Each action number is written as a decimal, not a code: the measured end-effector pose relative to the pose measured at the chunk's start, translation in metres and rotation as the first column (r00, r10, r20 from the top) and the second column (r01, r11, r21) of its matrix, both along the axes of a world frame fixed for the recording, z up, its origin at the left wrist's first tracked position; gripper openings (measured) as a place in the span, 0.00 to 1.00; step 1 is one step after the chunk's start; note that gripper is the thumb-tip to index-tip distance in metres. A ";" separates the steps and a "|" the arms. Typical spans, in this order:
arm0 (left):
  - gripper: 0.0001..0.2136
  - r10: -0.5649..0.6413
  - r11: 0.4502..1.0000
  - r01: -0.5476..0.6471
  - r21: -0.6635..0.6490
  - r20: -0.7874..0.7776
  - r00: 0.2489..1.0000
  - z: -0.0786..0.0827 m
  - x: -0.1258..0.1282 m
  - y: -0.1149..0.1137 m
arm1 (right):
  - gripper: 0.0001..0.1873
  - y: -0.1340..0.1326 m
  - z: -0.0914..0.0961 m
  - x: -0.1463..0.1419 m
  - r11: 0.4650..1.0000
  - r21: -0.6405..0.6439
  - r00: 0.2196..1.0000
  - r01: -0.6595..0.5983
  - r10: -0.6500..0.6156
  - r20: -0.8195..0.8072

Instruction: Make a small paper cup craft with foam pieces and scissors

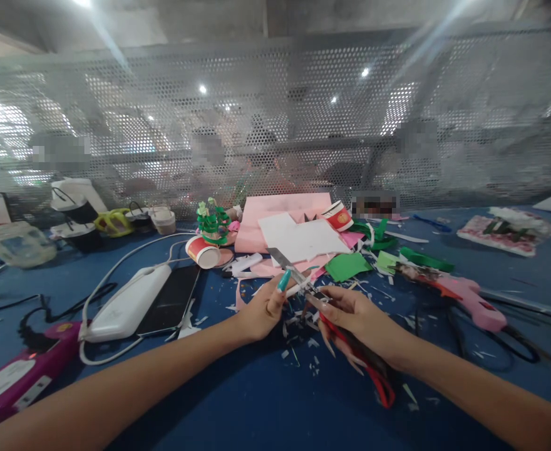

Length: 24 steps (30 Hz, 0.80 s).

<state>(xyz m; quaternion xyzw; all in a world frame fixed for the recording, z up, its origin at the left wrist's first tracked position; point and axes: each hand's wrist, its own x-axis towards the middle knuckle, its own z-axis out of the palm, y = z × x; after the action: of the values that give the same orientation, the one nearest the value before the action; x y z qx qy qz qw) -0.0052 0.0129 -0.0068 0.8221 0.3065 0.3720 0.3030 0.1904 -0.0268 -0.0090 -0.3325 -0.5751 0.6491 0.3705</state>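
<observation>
My right hand grips the red-handled scissors; slim steel blades point away, leftward. My left hand pinches shut beside them.

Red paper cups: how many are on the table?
2. One red cup lies on its side just beyond the phone; the other cup sits tilted by the pink sheet. More may hide under the scraps.

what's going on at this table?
A person is working with scissors over a blue table. The right hand grips the red handles; the left hand pinches at the blades, what it holds too small to tell. Paper scraps lie beneath; a power bank sits to the left.
</observation>
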 end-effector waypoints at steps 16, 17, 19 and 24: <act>0.36 -0.029 0.996 0.037 -0.084 0.091 0.995 -0.008 -0.002 0.004 | 0.21 -0.003 0.001 -0.003 1.000 0.008 1.000 0.006 -0.006 0.015; 0.37 -0.012 0.994 0.022 -0.109 0.095 0.995 -0.008 -0.002 0.004 | 0.20 -0.003 0.001 -0.003 1.000 0.015 1.000 0.019 -0.019 0.017; 0.39 0.019 0.987 -0.003 -0.161 0.102 0.995 -0.009 -0.003 0.005 | 0.19 -0.003 0.002 -0.002 0.998 0.036 0.998 0.052 -0.053 0.020; 0.39 0.011 0.980 0.015 -0.199 0.128 0.992 -0.004 -0.002 0.002 | 0.16 -0.003 0.001 -0.001 0.997 0.057 0.998 0.056 -0.057 0.025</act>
<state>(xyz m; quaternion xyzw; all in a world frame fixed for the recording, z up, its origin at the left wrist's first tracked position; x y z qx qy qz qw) -0.0074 0.0150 -0.0109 0.7624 0.3212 0.3911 0.4032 0.1899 -0.0295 -0.0076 -0.3466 -0.5885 0.6173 0.3904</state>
